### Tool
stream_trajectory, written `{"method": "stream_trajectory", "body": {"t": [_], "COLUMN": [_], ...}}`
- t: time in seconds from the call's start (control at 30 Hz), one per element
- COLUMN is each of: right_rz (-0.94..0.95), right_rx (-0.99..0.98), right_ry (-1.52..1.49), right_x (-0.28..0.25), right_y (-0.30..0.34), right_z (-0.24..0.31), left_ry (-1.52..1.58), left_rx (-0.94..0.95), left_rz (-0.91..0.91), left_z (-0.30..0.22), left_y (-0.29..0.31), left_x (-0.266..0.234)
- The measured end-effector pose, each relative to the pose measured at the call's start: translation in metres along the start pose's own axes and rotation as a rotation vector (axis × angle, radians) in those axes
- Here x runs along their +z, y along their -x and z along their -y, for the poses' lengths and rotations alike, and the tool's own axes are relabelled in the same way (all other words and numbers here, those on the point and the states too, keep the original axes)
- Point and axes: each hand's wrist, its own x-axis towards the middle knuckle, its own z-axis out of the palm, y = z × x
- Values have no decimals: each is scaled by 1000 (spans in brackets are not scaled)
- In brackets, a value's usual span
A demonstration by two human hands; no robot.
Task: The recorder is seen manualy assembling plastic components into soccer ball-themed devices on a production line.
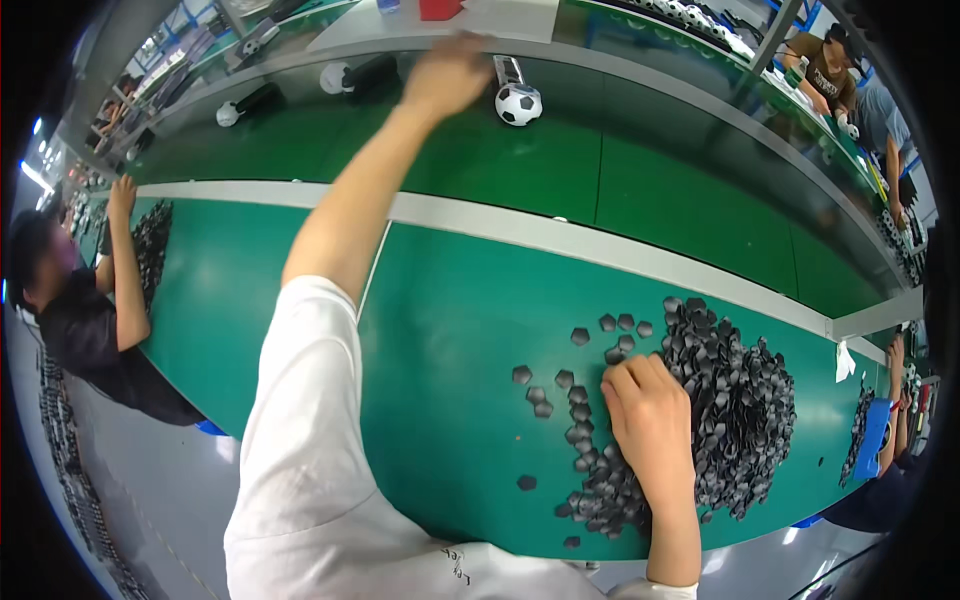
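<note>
My left arm stretches out over the green conveyor belt (640, 180). At its end my left hand (450, 75) is smeared by motion, so its fingers cannot be read. Just right of it lies a black-and-white football-patterned ball (518, 104) with a clear and grey piece (508, 70) behind it. My right hand (650, 410) rests at the left edge of a heap of black pentagon pieces (735, 400), fingers curled down and closed. Whatever is between those fingertips is hidden. Loose black pentagons (580, 337) are scattered left of this hand on the green table (450, 350).
Two more white balls with dark parts (338, 78) (229, 114) lie farther left on the belt. A pale rail (560, 230) separates table and belt. Co-workers sit at left (80, 310) and right (880, 470); others stand beyond the belt. A red box (440, 9) is on the far shelf.
</note>
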Motion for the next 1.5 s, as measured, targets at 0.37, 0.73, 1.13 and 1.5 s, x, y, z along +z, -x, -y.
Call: {"method": "stream_trajectory", "body": {"t": [0.37, 0.73, 1.13, 1.5], "right_rz": [157, 93, -540, -698], "right_rx": [200, 117, -143, -201], "right_ry": [-136, -303, -464, -207], "right_x": [-26, -28, -35, -32], "right_y": [0, 10, 18, 12], "right_z": [-7, 1, 2, 4], "left_ry": [-530, -62, 401, 364], "left_rx": [-335, -494, 137, 497], "left_rz": [198, 225, 547, 364], "left_z": [145, 135, -161, -253], "left_y": [61, 89, 119, 134], "left_x": [-49, -78, -207, -254]}}
